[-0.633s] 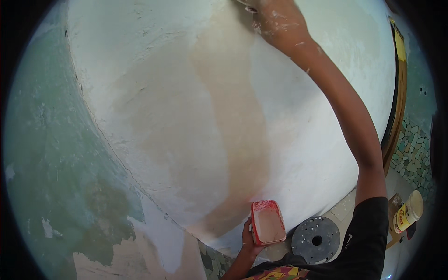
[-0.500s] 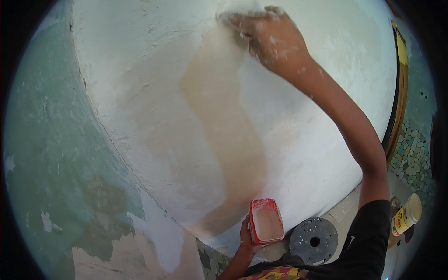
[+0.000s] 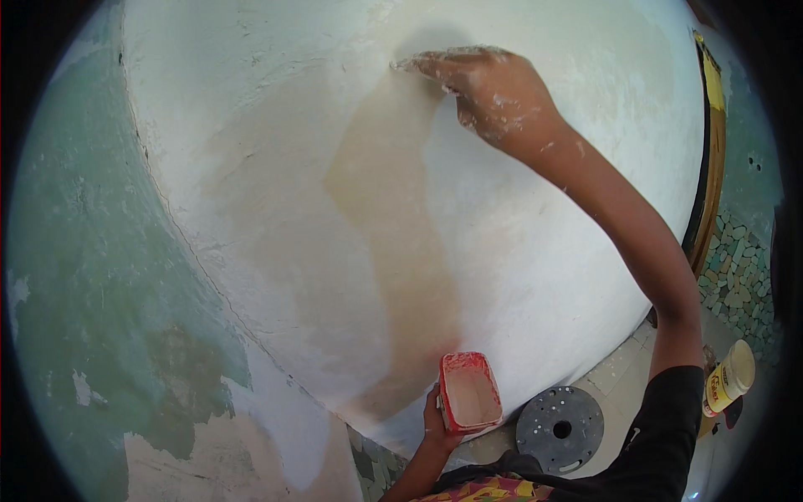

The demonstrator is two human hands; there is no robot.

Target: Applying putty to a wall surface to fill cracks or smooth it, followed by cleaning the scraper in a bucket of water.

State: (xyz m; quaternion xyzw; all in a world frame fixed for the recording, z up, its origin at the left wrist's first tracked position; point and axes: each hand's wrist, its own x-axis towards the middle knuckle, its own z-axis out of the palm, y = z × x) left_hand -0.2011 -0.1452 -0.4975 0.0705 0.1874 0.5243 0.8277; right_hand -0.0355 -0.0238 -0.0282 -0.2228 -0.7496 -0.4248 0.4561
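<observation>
My right hand, smeared with white material, is closed at the upper middle of a white plastered wall, its fingertips at the surface. It grips something thin and coated that I cannot make out, with a grey shadow above it. My left hand holds a red rectangular container at the lower middle. Pale, creamy material lies in the container, and smears coat its rim. A tan, darker band runs down the wall between my two hands.
A cracked seam borders a patchy green wall on the left. A grey perforated disc lies beside the wall's base. At right stand a yellow-and-white tub and a wooden edge strip, near pebble mosaic.
My right hand has come down and left from the top edge, its fingertips now further into the view. The red container sits slightly higher and further left in the picture.
</observation>
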